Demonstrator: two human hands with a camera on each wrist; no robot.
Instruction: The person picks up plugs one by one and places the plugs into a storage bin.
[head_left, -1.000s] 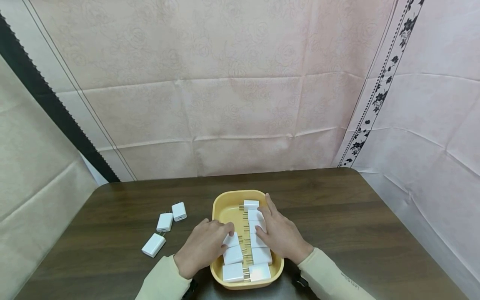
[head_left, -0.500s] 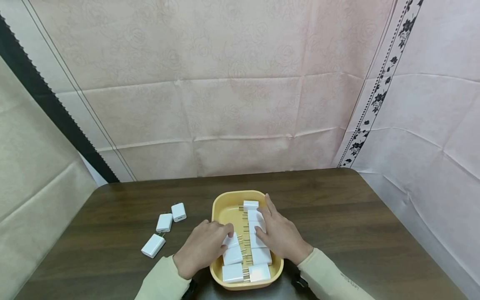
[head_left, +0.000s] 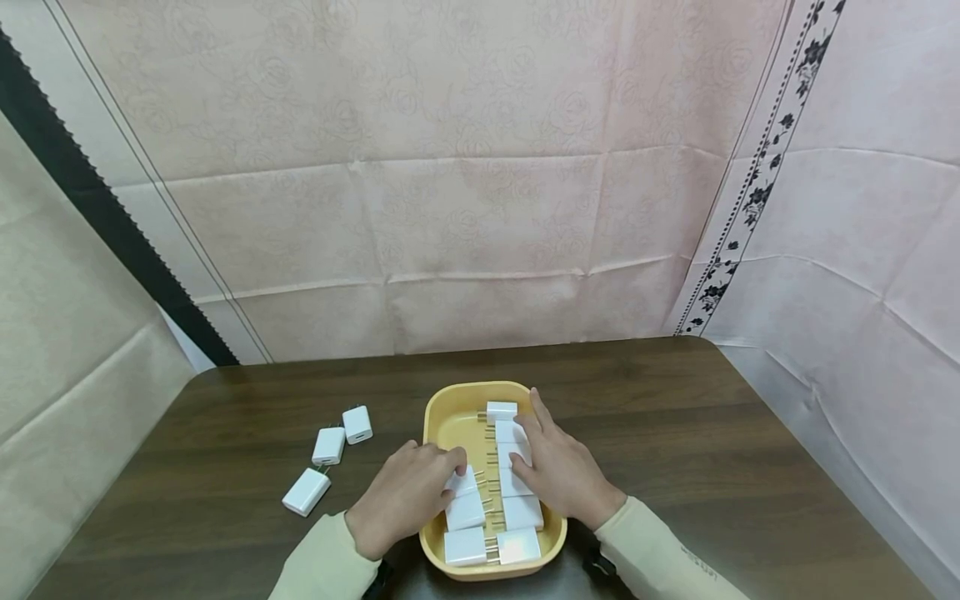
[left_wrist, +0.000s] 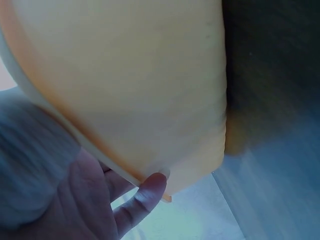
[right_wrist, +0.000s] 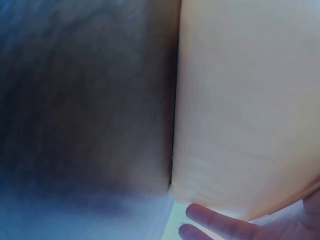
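A yellow tray (head_left: 453, 425) is set on the brown counter (head_left: 637, 400), and its wall is gripped from both sides. At nine o'clock the wall is clasped by the left hand (head_left: 416, 487): thumb and bent forefinger are placed inside, while the outer face is touched by a fingertip, as seen from the left wrist. Toward three o'clock it is clasped by the right hand (head_left: 566, 467), with the thumb inside and other fingers laid along the outside. Whether any adapter is touched by the fingertips cannot be told.

Inside the tray, white adapters (head_left: 522, 512) are lined up in two columns, prongs turned inward: six are seen along the three o'clock side, three between seven and nine o'clock. Three loose adapters (head_left: 328, 445) are grouped on the counter, apart from the tray, between nine and ten o'clock. The counter is backed at twelve o'clock by pale, creased cloth (head_left: 480, 208).
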